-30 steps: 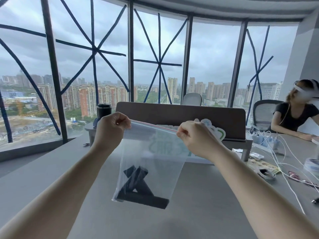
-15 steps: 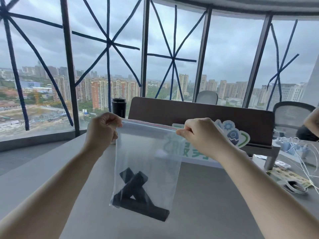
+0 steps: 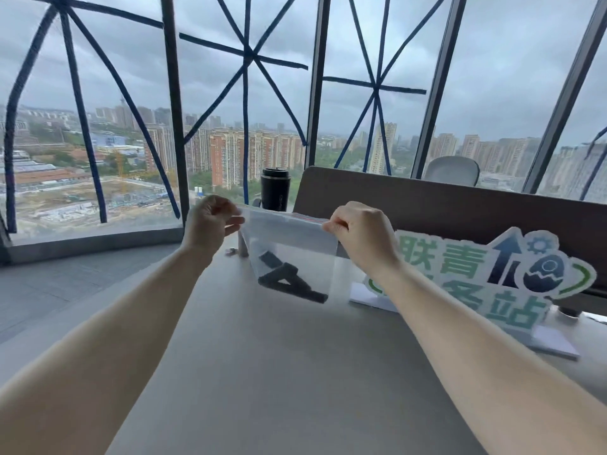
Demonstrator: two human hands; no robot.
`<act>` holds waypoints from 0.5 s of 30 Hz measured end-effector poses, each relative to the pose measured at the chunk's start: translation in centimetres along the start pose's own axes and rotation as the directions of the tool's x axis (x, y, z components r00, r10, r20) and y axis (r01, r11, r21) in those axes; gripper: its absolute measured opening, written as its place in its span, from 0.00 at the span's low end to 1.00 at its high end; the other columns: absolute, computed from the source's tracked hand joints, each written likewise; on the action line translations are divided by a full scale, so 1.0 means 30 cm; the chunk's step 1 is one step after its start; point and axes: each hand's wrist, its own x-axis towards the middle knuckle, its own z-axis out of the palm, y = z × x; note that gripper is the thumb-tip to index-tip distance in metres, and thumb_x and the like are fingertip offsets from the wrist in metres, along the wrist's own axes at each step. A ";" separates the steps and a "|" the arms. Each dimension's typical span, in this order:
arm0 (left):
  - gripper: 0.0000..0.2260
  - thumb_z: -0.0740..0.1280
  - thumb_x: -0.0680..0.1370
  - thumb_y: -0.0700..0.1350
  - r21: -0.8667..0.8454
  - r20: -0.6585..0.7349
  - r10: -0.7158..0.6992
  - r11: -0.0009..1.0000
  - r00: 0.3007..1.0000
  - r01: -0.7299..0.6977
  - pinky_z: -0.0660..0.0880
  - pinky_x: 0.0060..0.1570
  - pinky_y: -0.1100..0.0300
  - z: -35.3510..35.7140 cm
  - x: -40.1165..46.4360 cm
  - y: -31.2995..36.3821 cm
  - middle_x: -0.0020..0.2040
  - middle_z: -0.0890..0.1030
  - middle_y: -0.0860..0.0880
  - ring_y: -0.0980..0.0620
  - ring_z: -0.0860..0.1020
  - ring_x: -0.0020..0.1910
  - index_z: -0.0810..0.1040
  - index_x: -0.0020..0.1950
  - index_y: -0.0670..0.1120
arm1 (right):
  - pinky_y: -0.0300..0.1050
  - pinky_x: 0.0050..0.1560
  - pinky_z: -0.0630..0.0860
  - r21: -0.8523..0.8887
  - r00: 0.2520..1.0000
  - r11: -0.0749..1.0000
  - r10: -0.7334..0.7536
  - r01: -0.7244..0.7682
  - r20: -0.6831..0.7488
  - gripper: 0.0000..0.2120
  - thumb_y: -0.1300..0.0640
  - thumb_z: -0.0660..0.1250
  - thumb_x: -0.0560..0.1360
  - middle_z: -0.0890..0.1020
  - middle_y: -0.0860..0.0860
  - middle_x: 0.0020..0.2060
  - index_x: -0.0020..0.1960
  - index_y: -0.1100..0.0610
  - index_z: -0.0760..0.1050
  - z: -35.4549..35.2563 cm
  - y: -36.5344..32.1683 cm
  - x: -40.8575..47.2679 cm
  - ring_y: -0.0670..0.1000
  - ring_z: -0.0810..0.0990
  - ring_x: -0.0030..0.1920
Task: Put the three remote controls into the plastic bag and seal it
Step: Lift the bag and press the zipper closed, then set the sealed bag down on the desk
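Observation:
A clear plastic bag with a red zip strip along its top hangs in the air above the grey table. Three black remote controls lie crossed over one another at the bottom of the bag. My left hand pinches the bag's top left corner. My right hand pinches the top right corner. The top edge is stretched straight between both hands. Whether the zip strip is pressed closed along its length, I cannot tell.
A black tumbler stands behind the bag near the window. A brown desk divider runs across the back right, with a green and blue cut-out sign leaning in front of it. A grey chair stands beyond.
The view has swung left, and the seated person and cables at the right have left the frame. Both hands have kept their grip on the bag's top corners while carrying it farther away.

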 end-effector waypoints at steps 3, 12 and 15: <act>0.09 0.63 0.77 0.34 0.011 -0.002 -0.075 0.997 0.997 0.075 0.80 0.45 0.56 -0.080 -0.050 -0.135 0.38 0.79 0.42 0.48 0.81 0.37 0.75 0.38 0.44 | 0.50 0.40 0.77 0.057 0.994 0.998 0.007 -0.013 0.107 0.07 0.57 0.73 0.72 0.82 0.52 0.36 0.37 0.59 0.81 0.141 -0.008 -0.091 0.54 0.79 0.37; 0.04 0.65 0.76 0.38 0.227 -0.056 -0.284 0.930 0.957 0.289 0.77 0.41 0.55 -0.263 -0.320 -0.407 0.37 0.78 0.41 0.47 0.77 0.34 0.80 0.46 0.41 | 0.42 0.43 0.73 0.170 0.867 0.955 0.136 -0.244 0.479 0.07 0.53 0.74 0.72 0.84 0.50 0.38 0.40 0.57 0.84 0.301 -0.101 -0.387 0.50 0.79 0.39; 0.10 0.65 0.72 0.48 0.468 -0.127 -0.237 0.842 0.963 0.268 0.72 0.41 0.51 -0.280 -0.385 -0.394 0.35 0.80 0.43 0.44 0.78 0.38 0.82 0.42 0.44 | 0.42 0.44 0.74 0.153 0.878 0.953 0.169 -0.261 0.447 0.10 0.49 0.71 0.74 0.85 0.48 0.41 0.44 0.55 0.85 0.223 -0.119 -0.427 0.48 0.80 0.41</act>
